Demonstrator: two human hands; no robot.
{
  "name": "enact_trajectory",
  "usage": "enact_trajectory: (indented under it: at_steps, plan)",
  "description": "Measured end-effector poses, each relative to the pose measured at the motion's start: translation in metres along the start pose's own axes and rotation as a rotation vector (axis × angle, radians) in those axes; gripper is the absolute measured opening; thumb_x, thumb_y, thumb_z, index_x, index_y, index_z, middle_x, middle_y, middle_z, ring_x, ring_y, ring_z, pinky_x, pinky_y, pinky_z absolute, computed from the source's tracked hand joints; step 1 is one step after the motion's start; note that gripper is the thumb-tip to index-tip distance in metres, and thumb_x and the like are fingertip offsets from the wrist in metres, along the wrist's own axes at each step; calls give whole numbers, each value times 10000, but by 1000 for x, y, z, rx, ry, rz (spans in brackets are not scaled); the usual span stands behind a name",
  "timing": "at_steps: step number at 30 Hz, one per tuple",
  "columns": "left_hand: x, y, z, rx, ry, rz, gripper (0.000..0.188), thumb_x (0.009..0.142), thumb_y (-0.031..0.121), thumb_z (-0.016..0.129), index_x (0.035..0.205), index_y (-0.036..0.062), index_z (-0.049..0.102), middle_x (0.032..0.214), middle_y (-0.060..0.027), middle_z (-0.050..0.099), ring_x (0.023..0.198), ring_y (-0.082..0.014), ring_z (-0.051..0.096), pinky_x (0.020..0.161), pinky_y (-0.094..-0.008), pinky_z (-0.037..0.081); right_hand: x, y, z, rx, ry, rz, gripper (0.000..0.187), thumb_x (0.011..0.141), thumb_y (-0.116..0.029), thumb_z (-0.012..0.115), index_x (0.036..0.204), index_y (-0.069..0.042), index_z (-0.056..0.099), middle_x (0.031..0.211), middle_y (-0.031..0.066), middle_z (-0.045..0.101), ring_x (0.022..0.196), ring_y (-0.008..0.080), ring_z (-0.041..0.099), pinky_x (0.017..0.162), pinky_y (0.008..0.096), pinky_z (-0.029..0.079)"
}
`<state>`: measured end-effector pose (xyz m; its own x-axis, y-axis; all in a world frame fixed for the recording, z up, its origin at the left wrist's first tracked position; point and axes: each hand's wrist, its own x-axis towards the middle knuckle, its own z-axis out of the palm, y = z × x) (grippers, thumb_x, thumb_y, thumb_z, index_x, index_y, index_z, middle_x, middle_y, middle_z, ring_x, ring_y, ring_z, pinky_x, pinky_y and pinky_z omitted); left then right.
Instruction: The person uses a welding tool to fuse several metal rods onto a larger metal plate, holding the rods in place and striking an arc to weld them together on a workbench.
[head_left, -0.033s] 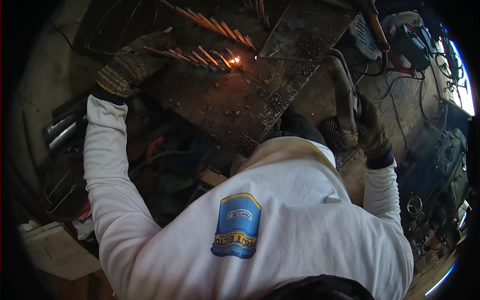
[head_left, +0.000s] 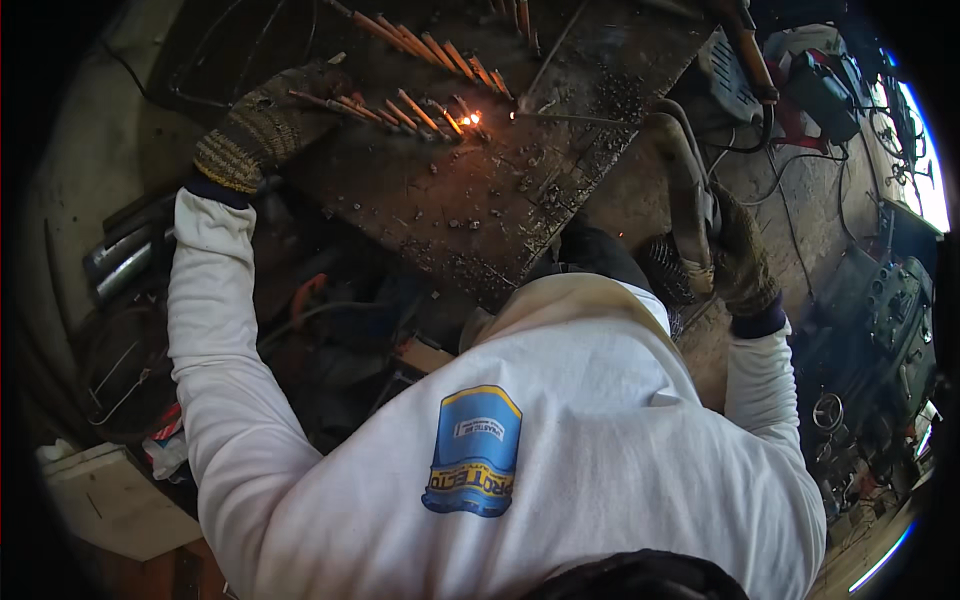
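Note:
My left hand (head_left: 262, 130), in a striped knit glove, is at the left edge of a dark metal plate (head_left: 420, 215), beside the outer ends of a row of short orange-lit rods (head_left: 412, 105). Its fingers are too dark to make out. Bright glowing spots show at the row's right end. My right hand (head_left: 742, 255), gloved too, is closed around a welding electrode holder (head_left: 685, 185). From the holder a thin electrode (head_left: 575, 118) reaches left over the plate, its tip glowing just right of the row.
A second row of rods (head_left: 445, 55) lies farther back. Dark crumbs (head_left: 620, 95) litter the plate. Beyond its right edge are a tool with an orange handle (head_left: 750, 55), a green-black power tool (head_left: 822, 90) and loose cables (head_left: 790, 210). Metal tubes (head_left: 125, 265) lie at the left.

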<state>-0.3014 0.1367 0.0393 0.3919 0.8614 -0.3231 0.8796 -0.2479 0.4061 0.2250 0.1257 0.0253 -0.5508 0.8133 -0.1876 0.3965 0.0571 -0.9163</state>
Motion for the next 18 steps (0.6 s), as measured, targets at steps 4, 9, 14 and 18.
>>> enact_trajectory:
  at_steps: [4, 9, 14, 18]
  plan:
    - [1, -10, 12, 96, 194, 117, 366, 908, 244, 614, 1255, 128, 603, 1313, -131, 569, 1197, -303, 549, 993, -385, 462, -2, -10, 7, 39, -13, 105, 658, 816, -236, 759, 1344, 24, 467, 1168, 120, 608, 1033, 200, 581, 936, 341, 455]
    - [-5, -5, 15, 125, 153, 45, 379, 902, 220, 596, 1269, 127, 592, 1308, -106, 574, 1197, -298, 544, 1000, -379, 452, -7, -8, 14, 98, -1, 51, 585, 802, -187, 757, 1293, 21, 517, 1041, 80, 656, 916, 167, 603, 847, 329, 488]
    - [-3, 19, 17, -232, 259, 4, 325, 891, 187, 585, 1203, 108, 632, 1215, -114, 625, 1127, -301, 584, 952, -394, 464, -28, 4, 21, 135, 13, 148, 727, 782, -282, 793, 1350, 26, 460, 1184, 109, 617, 1033, 189, 597, 926, 348, 471]
    - [-10, 6, 35, -26, 307, -116, 309, 906, 197, 598, 1201, 116, 637, 1214, -91, 630, 1114, -278, 590, 958, -374, 466, -31, -14, 27, 4, 5, 164, 812, 758, -385, 815, 1354, 35, 456, 1237, 135, 604, 1098, 203, 585, 959, 350, 458]
